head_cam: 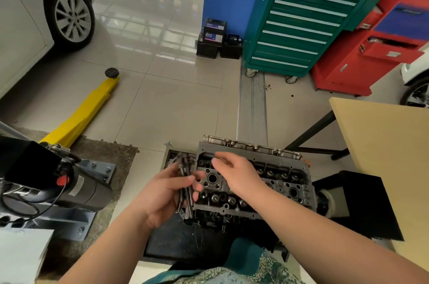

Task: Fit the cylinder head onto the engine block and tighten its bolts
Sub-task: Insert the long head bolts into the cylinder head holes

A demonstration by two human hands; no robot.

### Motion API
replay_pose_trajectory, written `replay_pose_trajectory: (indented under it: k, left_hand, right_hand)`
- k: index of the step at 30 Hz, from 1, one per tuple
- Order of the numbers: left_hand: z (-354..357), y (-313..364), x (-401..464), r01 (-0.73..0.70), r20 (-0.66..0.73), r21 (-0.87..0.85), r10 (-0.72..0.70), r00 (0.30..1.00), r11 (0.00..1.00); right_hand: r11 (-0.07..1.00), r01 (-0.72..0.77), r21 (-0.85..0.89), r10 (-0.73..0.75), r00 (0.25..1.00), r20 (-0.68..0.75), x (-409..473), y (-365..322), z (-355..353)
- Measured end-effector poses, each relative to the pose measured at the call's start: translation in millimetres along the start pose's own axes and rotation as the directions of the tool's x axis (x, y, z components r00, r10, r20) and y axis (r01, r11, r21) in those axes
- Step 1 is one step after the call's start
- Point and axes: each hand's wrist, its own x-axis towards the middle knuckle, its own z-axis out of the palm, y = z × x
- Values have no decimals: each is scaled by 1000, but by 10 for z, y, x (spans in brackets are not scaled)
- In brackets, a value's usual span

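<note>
Left hand (162,193) grips a bundle of head bolts (185,188), long axes pointing away from the person, just left of the cylinder head (253,181); right hand (234,173) hovers over the head, fingers (219,163) loose and empty, nearer the bolt holes.

The grey metal cylinder head (255,181) hides nearly all of whatever it sits on, and the right hand (236,175) covers its middle, so its seating cannot be told. The bundle of long dark steel bolts (184,179) is partly wrapped by the left hand (162,195), so their count is unclear. The white car (34,11) and red tool cabinet (371,51) are cut off by the frame's edges, the cabinet's top blurred.
</note>
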Motion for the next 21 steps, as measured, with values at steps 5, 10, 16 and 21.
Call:
replay_pose_trajectory:
  k: [5, 10, 16, 21]
  left_hand:
    - [150, -74, -10, -3, 201, 238, -46, 979, 971]
    - [196, -74, 13, 23, 274, 119, -56, 960, 993]
    - [239, -64, 67, 23, 230, 74, -39, 972, 997]
    - [96, -20, 153, -13, 124, -80, 23, 992, 997]
  right_hand:
    - [950, -81, 301, 40, 989, 141, -87, -256, 45]
    - [885, -119, 451, 65, 989, 135, -152, -209, -43]
    - [956, 61, 285, -13, 986, -167, -215, -280, -22]
    - [848, 287, 446, -97, 911, -402, -246, -378, -219]
